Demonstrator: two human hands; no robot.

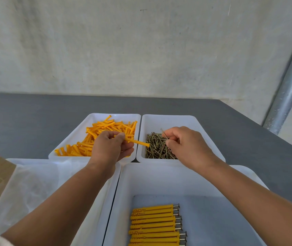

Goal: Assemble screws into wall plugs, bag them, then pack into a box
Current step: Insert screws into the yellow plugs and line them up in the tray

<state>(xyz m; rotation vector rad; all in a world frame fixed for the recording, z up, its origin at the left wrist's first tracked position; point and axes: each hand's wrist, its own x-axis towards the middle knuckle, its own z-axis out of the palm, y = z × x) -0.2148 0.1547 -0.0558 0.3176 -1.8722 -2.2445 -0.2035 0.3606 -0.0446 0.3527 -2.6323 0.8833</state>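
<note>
Left fingers (120, 137) pinch plug (139, 142) — right fingers (173, 134), seemingly, screw (164, 134).

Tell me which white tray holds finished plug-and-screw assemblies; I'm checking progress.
The near-right tray: its plugs lie in a row, screw heads protruding. Far-left tray holds loose plugs, far-right tray bare screws.

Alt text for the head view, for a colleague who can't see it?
The left hand holds one orange plastic wall plug; the right hand pinches a thin metal screw above the white plastic tray of screws. Assembled plugs lie in a nearer tray.
</note>
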